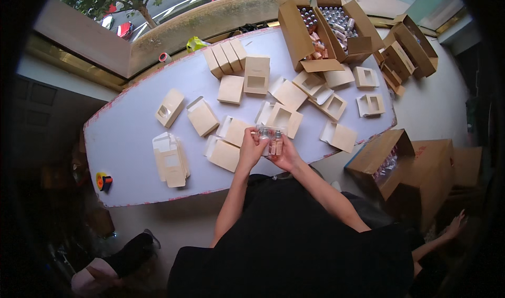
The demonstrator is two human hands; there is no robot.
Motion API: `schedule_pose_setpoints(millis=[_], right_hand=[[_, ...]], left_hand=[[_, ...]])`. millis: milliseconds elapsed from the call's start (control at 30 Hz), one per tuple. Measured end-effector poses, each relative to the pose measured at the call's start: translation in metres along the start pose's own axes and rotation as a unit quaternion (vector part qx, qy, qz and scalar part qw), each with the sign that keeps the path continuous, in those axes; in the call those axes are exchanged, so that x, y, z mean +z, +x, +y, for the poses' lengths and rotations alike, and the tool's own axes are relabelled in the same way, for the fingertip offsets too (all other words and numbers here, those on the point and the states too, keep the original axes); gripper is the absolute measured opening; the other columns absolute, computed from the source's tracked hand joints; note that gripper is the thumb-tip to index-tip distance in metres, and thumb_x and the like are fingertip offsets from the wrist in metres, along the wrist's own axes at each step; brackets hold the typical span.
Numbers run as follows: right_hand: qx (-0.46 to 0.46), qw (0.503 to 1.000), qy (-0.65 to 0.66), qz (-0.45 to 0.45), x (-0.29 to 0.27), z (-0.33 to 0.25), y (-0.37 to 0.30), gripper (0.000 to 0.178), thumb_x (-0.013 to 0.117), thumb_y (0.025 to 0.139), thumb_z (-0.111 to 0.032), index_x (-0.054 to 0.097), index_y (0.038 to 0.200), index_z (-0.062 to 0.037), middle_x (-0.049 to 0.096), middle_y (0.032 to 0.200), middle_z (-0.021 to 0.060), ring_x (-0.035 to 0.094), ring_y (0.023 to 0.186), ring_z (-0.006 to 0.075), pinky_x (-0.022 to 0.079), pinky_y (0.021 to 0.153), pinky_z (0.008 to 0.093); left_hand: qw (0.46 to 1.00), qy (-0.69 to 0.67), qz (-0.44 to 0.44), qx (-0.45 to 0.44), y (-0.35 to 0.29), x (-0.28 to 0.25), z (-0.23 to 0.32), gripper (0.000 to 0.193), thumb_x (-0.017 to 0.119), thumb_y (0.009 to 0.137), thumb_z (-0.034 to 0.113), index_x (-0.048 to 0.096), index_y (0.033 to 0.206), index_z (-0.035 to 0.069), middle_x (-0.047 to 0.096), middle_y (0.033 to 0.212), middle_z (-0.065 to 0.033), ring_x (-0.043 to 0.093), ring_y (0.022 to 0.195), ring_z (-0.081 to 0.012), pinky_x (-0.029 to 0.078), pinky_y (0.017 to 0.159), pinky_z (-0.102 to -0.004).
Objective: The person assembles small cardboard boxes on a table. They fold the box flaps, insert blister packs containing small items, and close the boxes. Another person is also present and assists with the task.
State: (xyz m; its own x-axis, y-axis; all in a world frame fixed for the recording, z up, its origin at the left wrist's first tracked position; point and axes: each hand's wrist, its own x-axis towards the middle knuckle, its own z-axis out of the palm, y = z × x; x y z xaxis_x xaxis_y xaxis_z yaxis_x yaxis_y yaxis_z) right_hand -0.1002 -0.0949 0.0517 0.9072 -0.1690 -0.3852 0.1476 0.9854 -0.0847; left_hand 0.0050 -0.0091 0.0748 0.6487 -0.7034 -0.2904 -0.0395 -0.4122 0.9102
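Note:
Close to the table's near edge, my left hand point(253, 146) and my right hand point(286, 155) are both closed around a clear plastic tray point(270, 129). Small bottles with silvery caps sit in it; a pink bottle point(276, 144) shows plainly between my hands, and a paler bottle point(263, 135) is partly hidden by my left fingers. Just beyond my hands lies a cream box with a cut-out window point(284, 117). Left of them rest two cream boxes with white open flaps, one point(235, 131) behind the other point(223, 154).
Many cream boxes, some open, cover the white table point(131, 140). A carton of bottles point(294, 38) stands at the far right corner beside another carton point(363, 44). A tape dispenser point(104, 182) sits far left. Cartons point(405, 166) stand on the right floor, near another person's hand point(456, 224).

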Motion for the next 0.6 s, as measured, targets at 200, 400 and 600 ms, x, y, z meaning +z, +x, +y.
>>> schedule_pose_setpoints(millis=[200,400,600], right_hand=[[0.028,0.996,0.034,-0.075,-0.026,-0.055,-0.006,0.049,0.021,0.089,-0.051,0.042,0.119,-0.0181,0.048,0.117,0.0079,0.047,0.107,0.0236,0.035,0.091,0.0491],[0.024,0.999,0.038,-0.003,0.002,-0.097,-0.024,0.050,0.021,0.089,-0.051,0.045,0.115,-0.0161,0.050,0.113,0.0068,0.048,0.104,0.0225,0.038,0.087,0.0440],[0.039,0.998,0.010,-0.054,-0.049,-0.144,-0.023,0.049,0.026,0.087,-0.053,0.052,0.094,-0.0121,0.056,0.088,0.0032,0.054,0.082,0.0173,0.043,0.075,0.0365]], left_hand=[[0.991,-0.136,0.005,0.021,0.023,0.035,0.022,0.035,0.061,0.074,0.011,0.045,0.104,0.001,0.050,0.078,-0.0066,0.052,0.071,-0.0163,0.044,0.063,-0.0282],[0.981,0.124,0.109,0.105,0.029,0.085,0.068,0.039,0.058,0.073,0.011,0.042,0.107,0.001,0.047,0.090,-0.0154,0.050,0.080,-0.0292,0.042,0.069,-0.0346],[0.980,0.161,0.072,0.090,0.046,0.128,0.061,0.070,0.064,0.072,0.032,0.031,0.125,-0.001,0.045,0.094,-0.0185,0.047,0.088,-0.0322,0.040,0.077,-0.0363]])
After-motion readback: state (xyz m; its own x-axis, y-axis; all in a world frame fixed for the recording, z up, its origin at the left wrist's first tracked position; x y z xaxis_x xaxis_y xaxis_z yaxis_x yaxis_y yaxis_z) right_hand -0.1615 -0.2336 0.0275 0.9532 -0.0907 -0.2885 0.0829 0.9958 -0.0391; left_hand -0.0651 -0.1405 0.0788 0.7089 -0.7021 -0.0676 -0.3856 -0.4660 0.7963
